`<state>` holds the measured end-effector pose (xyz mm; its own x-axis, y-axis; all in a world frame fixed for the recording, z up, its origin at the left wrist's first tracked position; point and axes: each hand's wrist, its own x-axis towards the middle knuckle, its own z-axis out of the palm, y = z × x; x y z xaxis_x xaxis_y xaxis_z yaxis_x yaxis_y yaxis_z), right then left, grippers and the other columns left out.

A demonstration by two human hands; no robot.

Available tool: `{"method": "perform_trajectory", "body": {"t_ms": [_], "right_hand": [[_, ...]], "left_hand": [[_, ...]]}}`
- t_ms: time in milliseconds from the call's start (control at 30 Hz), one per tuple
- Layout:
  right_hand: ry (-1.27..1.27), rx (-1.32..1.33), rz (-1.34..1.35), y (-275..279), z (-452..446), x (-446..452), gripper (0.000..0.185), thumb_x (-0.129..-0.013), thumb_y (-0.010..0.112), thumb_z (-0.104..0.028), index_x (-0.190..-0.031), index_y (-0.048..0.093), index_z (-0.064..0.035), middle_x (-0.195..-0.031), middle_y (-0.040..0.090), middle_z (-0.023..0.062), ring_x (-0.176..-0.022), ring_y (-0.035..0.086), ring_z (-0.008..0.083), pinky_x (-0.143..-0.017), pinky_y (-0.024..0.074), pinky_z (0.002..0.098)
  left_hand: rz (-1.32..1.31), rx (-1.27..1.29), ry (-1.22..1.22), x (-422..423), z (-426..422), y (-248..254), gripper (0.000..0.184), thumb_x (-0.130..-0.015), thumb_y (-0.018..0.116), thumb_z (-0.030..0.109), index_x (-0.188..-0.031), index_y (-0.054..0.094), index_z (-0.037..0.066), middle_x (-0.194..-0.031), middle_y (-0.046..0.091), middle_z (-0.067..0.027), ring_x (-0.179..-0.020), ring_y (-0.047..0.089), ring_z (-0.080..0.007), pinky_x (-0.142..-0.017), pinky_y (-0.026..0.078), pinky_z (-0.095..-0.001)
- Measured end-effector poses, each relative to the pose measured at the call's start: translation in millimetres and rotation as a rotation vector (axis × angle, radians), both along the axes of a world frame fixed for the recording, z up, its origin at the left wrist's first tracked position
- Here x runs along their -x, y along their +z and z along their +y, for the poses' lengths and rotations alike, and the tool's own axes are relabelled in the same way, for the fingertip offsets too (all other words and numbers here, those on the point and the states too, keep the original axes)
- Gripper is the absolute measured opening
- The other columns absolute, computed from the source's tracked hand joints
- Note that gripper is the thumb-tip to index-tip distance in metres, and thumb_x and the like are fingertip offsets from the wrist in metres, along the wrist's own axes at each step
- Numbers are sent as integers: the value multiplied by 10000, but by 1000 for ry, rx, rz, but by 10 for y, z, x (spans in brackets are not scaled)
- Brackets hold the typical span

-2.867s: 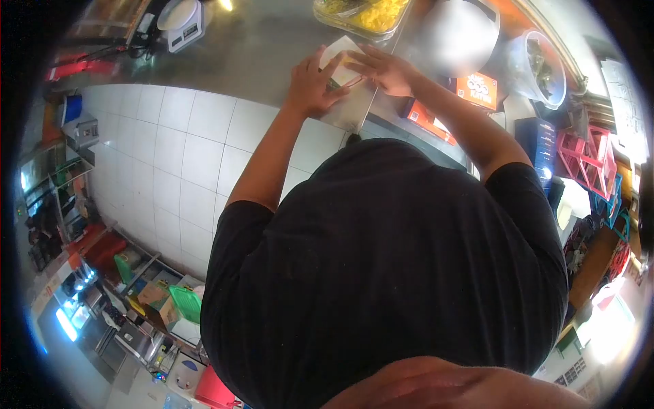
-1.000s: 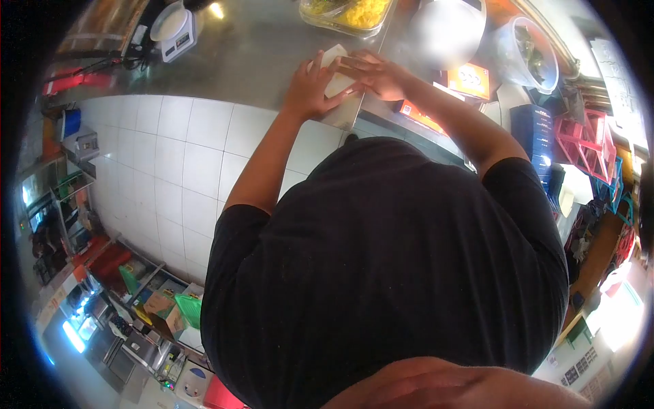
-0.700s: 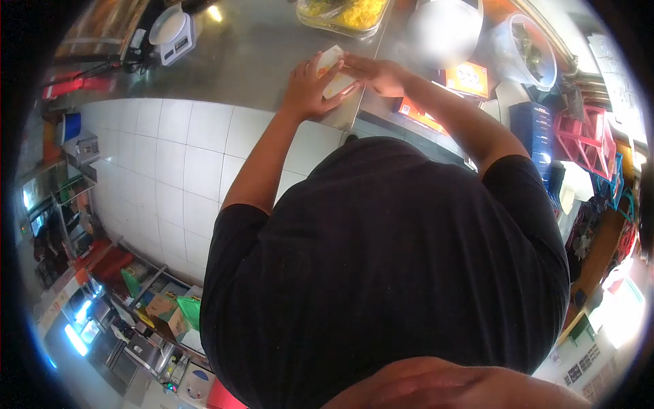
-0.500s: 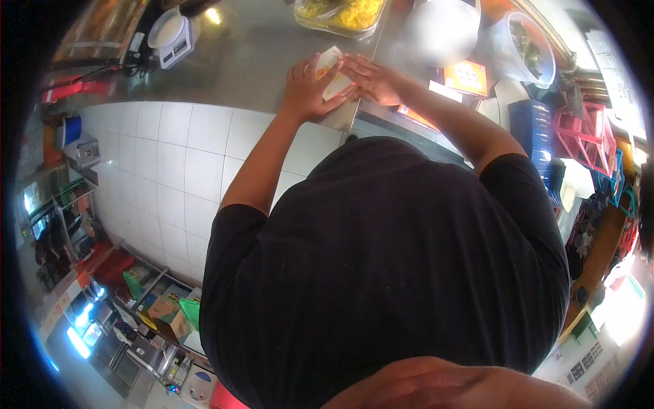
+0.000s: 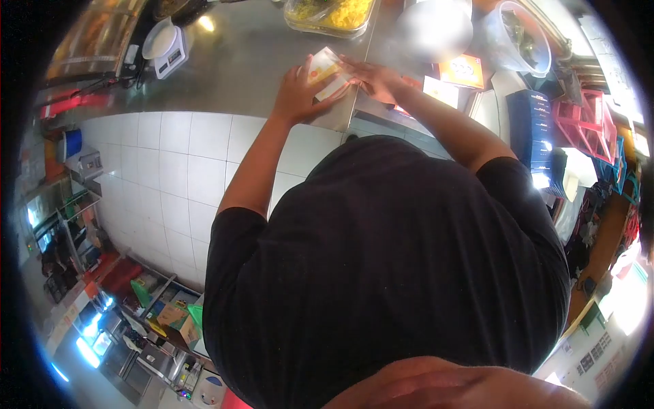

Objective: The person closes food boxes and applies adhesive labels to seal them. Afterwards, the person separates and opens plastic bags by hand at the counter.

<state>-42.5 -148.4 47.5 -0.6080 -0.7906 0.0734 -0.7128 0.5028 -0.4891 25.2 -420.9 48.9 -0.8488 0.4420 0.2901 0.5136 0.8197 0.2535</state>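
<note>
Spreading beneath the fingers of the left hand (image 5: 294, 97) and right hand (image 5: 379, 80) is the metal desk (image 5: 235, 65); well to their right stands a clear tub (image 5: 499, 49) with dark contents (image 5: 523, 39) too indistinct to name, and beyond them a clear tray (image 5: 327, 30) holds yellow food (image 5: 351, 13) beside something darker. A small white-and-yellow carton (image 5: 326, 71) lies between the two hands, the left fingers and thumb grasping it, the right fingers touching its right edge, though whether they pinch it I cannot tell. Steadying the carton seems the step in hand, the next move probably calling for light, even pressure.
</note>
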Motion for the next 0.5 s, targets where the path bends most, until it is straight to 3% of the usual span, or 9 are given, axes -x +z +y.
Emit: {"method": "perform_trajectory", "body": {"t_ms": [133, 233, 333, 433, 500], "right_hand": [[-16, -91, 310, 149, 35, -35, 674, -1039, 499, -492, -1623, 284, -232, -1669, 302, 83, -1456, 408, 343, -1188, 379, 458], [21, -145, 364, 270, -11, -39, 756, -1004, 538, -546, -1619, 296, -178, -1653, 326, 123, -1462, 390, 361, -1216, 325, 470], [56, -204, 323, 217, 7, -34, 788, -985, 559, -559, -1612, 309, -153, -1657, 325, 108, -1463, 394, 347, -1231, 302, 457], [45, -116, 316, 183, -18, -24, 795, -927, 676, -474, -1580, 372, -139, -1608, 398, 120, -1459, 393, 349, -1203, 348, 476], [62, -139, 323, 183, -35, -49, 781, -965, 610, -498, -1606, 314, -163, -1630, 370, 106, -1498, 338, 328, -1238, 292, 454]], "left_hand": [[78, 350, 143, -84, 74, 116, 772, -831, 518, 816, -1492, 522, 418, -1610, 355, -220, -1416, 349, -517, -1133, 194, -752], [33, 341, 191, -164, 189, 187, 816, -829, 500, 837, -1512, 503, 390, -1613, 360, -211, -1448, 288, -559, -1121, 147, -792], [-26, 278, 221, -222, 257, 231, 797, -859, 507, 793, -1523, 495, 352, -1607, 363, -226, -1420, 309, -589, -1118, 165, -787], [-6, 241, 238, -201, 266, 110, 787, -887, 482, 772, -1536, 475, 326, -1625, 320, -231, -1421, 333, -574, -1087, 241, -784], [8, 251, 233, -206, 263, 67, 764, -904, 481, 746, -1540, 466, 323, -1623, 321, -228, -1410, 344, -574, -1077, 262, -781]]}}
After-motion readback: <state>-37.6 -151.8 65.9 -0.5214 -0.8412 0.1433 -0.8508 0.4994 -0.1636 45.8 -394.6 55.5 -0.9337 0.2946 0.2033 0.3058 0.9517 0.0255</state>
